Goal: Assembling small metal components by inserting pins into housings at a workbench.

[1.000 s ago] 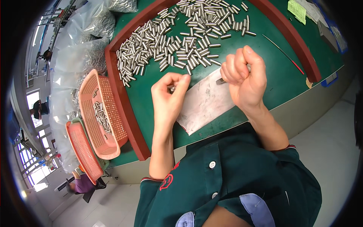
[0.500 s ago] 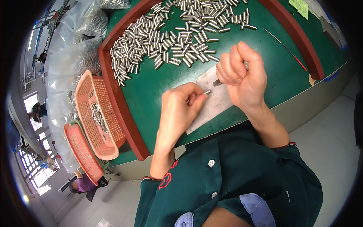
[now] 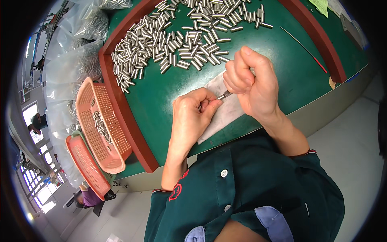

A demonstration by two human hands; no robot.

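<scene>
My left hand pinches a short shiny metal pin between thumb and fingers, with one end sticking out to the right. My right hand is closed in a fist around a tool with a flat grey tip; its handle is hidden in the fist. The tip meets the exposed end of the pin. Under both hands lies a whitish, stained cloth or paper sheet on the green tabletop. Beyond the hands, many loose metal pins are spread in a pile.
A red-brown raised border frames the work area. Left of it stand a pink basket holding some pins, a second pink basket and clear bags of pins. A thin rod with a red handle lies at the right.
The tool tip in my right hand has moved left and down, from just apart from the pin to its end. My left hand keeps its pinch; the view has shifted slightly.
</scene>
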